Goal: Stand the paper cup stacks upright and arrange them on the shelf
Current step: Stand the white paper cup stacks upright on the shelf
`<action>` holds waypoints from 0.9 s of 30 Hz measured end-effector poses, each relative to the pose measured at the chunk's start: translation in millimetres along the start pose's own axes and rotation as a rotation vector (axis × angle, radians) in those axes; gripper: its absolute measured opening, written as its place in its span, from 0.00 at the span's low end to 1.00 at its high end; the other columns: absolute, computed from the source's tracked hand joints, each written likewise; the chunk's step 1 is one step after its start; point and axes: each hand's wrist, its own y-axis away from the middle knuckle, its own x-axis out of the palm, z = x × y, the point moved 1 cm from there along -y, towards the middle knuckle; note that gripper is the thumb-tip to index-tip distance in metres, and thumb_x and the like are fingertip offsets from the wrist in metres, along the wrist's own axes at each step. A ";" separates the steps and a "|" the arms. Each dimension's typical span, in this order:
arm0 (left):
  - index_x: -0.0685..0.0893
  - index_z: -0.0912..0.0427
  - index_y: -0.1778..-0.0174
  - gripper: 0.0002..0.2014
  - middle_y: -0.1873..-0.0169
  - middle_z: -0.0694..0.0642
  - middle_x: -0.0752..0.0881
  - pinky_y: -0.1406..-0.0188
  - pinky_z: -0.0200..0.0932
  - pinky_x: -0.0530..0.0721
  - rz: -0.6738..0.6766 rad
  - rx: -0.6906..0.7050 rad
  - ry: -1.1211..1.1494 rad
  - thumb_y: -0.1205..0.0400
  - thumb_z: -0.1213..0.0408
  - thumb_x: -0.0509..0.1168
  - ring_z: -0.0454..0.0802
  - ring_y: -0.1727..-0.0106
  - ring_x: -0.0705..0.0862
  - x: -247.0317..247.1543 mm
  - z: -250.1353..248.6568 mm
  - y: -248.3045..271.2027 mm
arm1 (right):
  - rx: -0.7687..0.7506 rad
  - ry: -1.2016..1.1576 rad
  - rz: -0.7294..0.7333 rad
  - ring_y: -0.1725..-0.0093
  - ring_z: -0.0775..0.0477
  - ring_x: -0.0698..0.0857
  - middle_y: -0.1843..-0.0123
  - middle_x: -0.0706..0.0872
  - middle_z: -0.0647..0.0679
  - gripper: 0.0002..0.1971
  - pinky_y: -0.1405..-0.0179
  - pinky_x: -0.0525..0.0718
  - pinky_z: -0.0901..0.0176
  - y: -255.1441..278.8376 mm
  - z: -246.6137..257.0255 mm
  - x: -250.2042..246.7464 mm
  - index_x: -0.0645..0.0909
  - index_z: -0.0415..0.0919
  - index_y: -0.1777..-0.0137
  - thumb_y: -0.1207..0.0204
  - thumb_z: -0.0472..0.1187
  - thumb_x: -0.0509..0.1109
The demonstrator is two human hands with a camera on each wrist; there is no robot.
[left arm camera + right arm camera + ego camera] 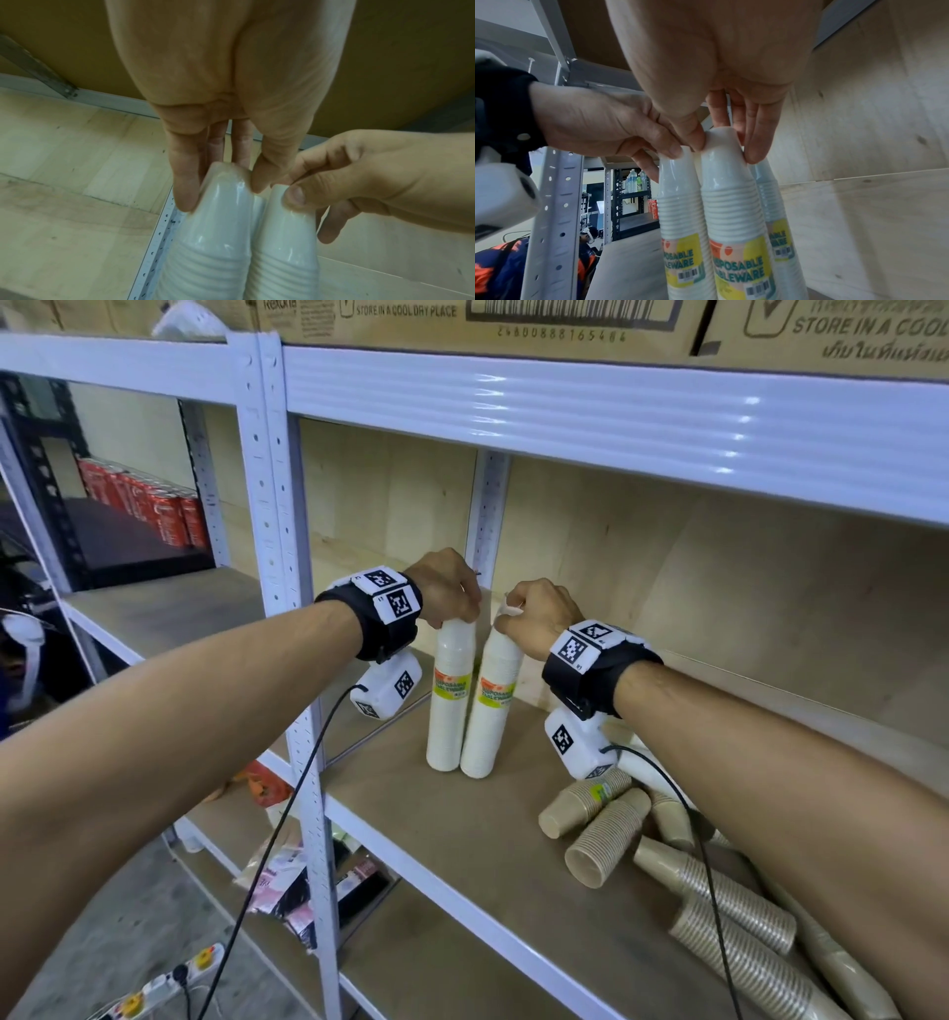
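Two wrapped stacks of white paper cups stand upright side by side on the wooden shelf board (452,845). My left hand (459,618) pinches the top of the left white stack (448,711), and its fingers (185,194) curl round the top cup. My right hand (513,621) pinches the top of the right white stack (492,716); the right wrist view shows thumb and fingers (753,154) round that stack (729,203). A third white stack (773,203) stands just behind it. The two held stacks touch near their bases.
Several brown paper cup stacks (611,834) lie on their sides in a heap (734,916) at the right of the same shelf, under my right forearm. A white upright post (303,660) bounds the bay on the left. The upper shelf beam (616,413) runs overhead.
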 end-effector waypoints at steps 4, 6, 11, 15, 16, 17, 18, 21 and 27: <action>0.89 0.60 0.44 0.11 0.47 0.56 0.84 0.55 0.48 0.92 0.001 0.006 -0.013 0.22 0.69 0.71 0.57 0.50 0.88 3.9 6.3 -4.1 | -0.013 -0.029 0.004 0.45 0.39 0.85 0.42 0.87 0.41 0.14 0.46 0.85 0.51 -2.6 -2.9 7.4 0.84 0.35 0.41 0.23 0.42 0.71; 0.89 0.60 0.42 0.12 0.47 0.55 0.84 0.55 0.48 0.92 -0.013 0.007 -0.009 0.22 0.68 0.72 0.56 0.50 0.87 4.9 8.7 -6.1 | -0.010 -0.050 0.004 0.45 0.41 0.85 0.41 0.86 0.42 0.15 0.52 0.82 0.55 -4.5 -4.5 10.6 0.83 0.37 0.39 0.23 0.44 0.72; 0.88 0.60 0.41 0.14 0.46 0.53 0.83 0.53 0.50 0.92 -0.018 0.016 -0.002 0.22 0.67 0.73 0.57 0.49 0.88 4.6 10.8 -8.4 | -0.029 -0.051 0.017 0.43 0.41 0.84 0.40 0.85 0.43 0.17 0.52 0.79 0.57 -9.3 -6.1 13.4 0.83 0.38 0.37 0.24 0.45 0.73; 0.89 0.58 0.41 0.14 0.46 0.53 0.84 0.53 0.48 0.91 -0.040 0.037 -0.029 0.22 0.64 0.74 0.56 0.49 0.88 -1.1 8.1 -9.0 | -0.038 -0.032 0.018 0.41 0.43 0.84 0.37 0.85 0.44 0.19 0.49 0.80 0.59 -13.9 -11.1 9.5 0.82 0.41 0.35 0.25 0.45 0.73; 0.89 0.57 0.41 0.14 0.47 0.53 0.85 0.54 0.47 0.90 -0.049 0.053 -0.042 0.22 0.63 0.74 0.55 0.51 0.88 -3.9 5.3 -8.8 | -0.039 -0.031 0.015 0.42 0.43 0.84 0.38 0.85 0.44 0.19 0.49 0.81 0.58 -14.4 -13.5 6.1 0.83 0.41 0.35 0.25 0.45 0.73; 0.89 0.57 0.41 0.14 0.47 0.53 0.85 0.56 0.45 0.89 -0.060 0.071 -0.056 0.22 0.62 0.74 0.53 0.52 0.87 -6.7 2.1 -8.5 | -0.039 -0.029 0.014 0.43 0.43 0.84 0.39 0.85 0.44 0.19 0.48 0.81 0.57 -14.8 -16.7 1.8 0.83 0.42 0.36 0.25 0.46 0.73; 0.89 0.57 0.41 0.14 0.47 0.52 0.85 0.56 0.44 0.85 -0.077 0.091 -0.071 0.22 0.61 0.73 0.52 0.53 0.85 -9.9 -1.9 -8.5 | -0.039 -0.022 0.015 0.44 0.43 0.84 0.40 0.86 0.45 0.18 0.48 0.82 0.57 -15.5 -20.2 -3.5 0.83 0.42 0.36 0.25 0.46 0.73; 0.89 0.57 0.40 0.14 0.47 0.51 0.84 0.51 0.40 0.78 -0.121 0.155 -0.084 0.21 0.59 0.73 0.49 0.48 0.81 -18.2 -18.0 -9.5 | -0.016 0.002 0.022 0.45 0.43 0.84 0.41 0.85 0.45 0.18 0.49 0.81 0.58 -16.6 -35.8 -23.4 0.84 0.44 0.38 0.26 0.49 0.74; 0.89 0.55 0.40 0.15 0.45 0.53 0.86 0.42 0.43 0.83 -0.113 0.268 -0.044 0.21 0.57 0.73 0.52 0.43 0.84 -14.4 -62.6 -16.7 | 0.078 0.043 -0.019 0.46 0.43 0.85 0.47 0.84 0.48 0.14 0.46 0.81 0.57 -5.3 -90.1 -70.0 0.85 0.46 0.42 0.27 0.47 0.75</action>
